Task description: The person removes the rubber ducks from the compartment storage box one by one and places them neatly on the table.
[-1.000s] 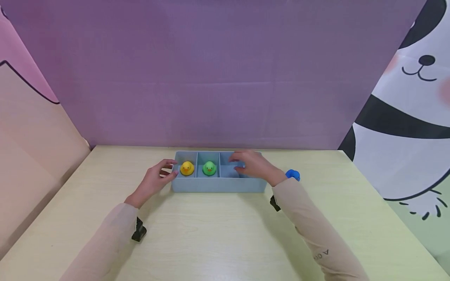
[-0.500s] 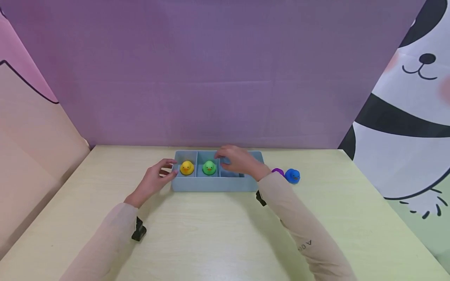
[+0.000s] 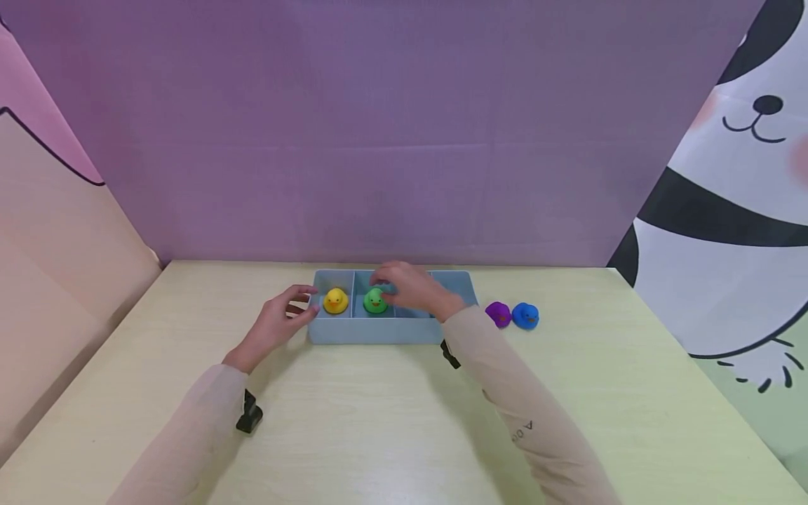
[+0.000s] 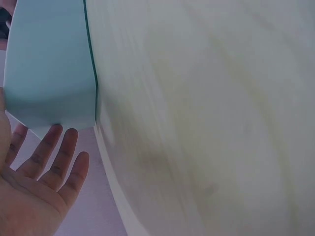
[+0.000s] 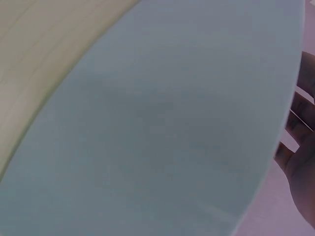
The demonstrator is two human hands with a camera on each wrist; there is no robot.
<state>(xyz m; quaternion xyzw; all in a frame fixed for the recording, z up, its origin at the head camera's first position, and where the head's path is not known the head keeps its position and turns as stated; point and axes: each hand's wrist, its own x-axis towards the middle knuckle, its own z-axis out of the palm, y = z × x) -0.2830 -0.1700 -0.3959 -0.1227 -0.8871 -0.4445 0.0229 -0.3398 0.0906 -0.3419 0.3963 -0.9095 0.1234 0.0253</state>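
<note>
A blue-grey divided box (image 3: 379,332) stands near the back of the table. In its leftmost compartment sits a yellow rubber duck (image 3: 336,301), with a green rubber duck (image 3: 375,301) in the compartment beside it. My left hand (image 3: 278,319) is at the box's left end, thumb and fingertips right at the rim; the left wrist view has its fingers spread loosely by the end wall. Over the box reaches my right hand (image 3: 413,289), thumb at the green duck's right side and fingers bent above and behind it. The right wrist view shows mostly the box's front wall.
Right of the box, a purple rubber duck (image 3: 499,314) and a blue rubber duck (image 3: 526,316) lie side by side on the pale wooden table (image 3: 353,421). A purple backdrop (image 3: 391,140) rises directly behind the table's back edge.
My right hand has moved left across the box, from the right-hand compartments to the green duck. The purple duck has come into view from behind that arm. My left hand has stayed put.
</note>
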